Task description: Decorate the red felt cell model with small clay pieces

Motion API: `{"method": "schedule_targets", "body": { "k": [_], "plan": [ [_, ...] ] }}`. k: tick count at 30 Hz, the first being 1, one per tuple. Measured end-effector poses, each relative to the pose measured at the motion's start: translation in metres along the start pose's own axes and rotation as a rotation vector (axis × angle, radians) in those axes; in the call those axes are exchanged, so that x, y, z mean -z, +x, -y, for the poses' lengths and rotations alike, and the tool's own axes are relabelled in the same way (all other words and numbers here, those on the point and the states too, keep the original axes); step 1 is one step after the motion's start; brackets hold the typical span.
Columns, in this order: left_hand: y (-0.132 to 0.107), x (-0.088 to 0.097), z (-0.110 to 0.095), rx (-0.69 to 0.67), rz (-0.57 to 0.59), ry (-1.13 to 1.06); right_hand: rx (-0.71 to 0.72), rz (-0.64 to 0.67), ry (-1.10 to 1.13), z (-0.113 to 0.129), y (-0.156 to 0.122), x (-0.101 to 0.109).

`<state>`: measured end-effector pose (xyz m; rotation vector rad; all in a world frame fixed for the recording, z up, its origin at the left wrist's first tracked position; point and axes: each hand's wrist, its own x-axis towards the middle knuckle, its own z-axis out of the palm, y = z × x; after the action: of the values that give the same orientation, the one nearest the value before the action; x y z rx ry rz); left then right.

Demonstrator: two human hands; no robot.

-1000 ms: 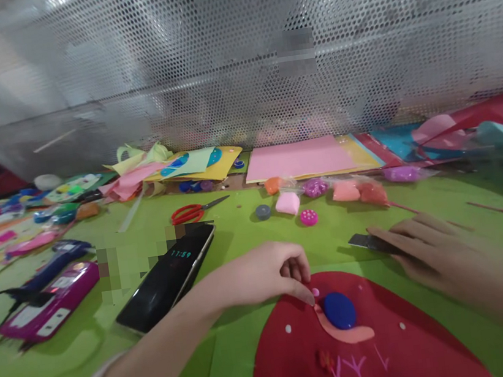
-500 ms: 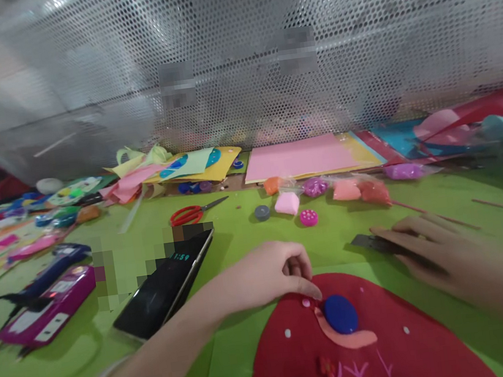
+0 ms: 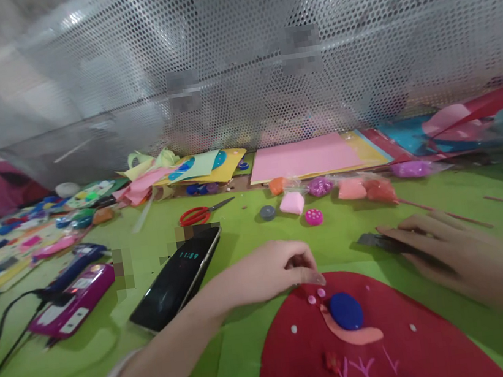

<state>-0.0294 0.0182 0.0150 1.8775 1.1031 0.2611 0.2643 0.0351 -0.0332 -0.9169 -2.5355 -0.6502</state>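
Under right hand [image 3: 432,245], dark tool [image 3: 372,239] half hidden, red sheet [image 3: 297,362] cropped below.

The left hand [image 3: 271,269] has drawn back a little. Its fingertips [image 3: 319,279], which a second ago pressed down beside the blue clay disc [image 3: 345,311] at the top end of the pink clay strip [image 3: 347,335], now sit at the top edge of the red sheet [image 3: 408,356]. Two pink clay dots [image 3: 311,299] now lie uncovered there, where only one showed before.
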Motion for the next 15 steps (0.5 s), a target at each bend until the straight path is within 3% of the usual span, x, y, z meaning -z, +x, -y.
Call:
{"method": "schedule_targets", "body": {
  "k": [4, 12, 15],
  "plan": [
    [0.000, 0.002, 0.002, -0.020, 0.038, -0.067, 0.044, 0.019, -0.024, 0.002, 0.004, 0.007],
    [0.000, 0.004, 0.003, 0.027, 0.065, -0.045, -0.058, 0.053, 0.041, 0.000, -0.006, -0.003],
    [0.000, 0.004, 0.002, 0.031, 0.044, -0.051, -0.030, 0.021, 0.019, -0.001, -0.003, 0.000]
  ]
}}
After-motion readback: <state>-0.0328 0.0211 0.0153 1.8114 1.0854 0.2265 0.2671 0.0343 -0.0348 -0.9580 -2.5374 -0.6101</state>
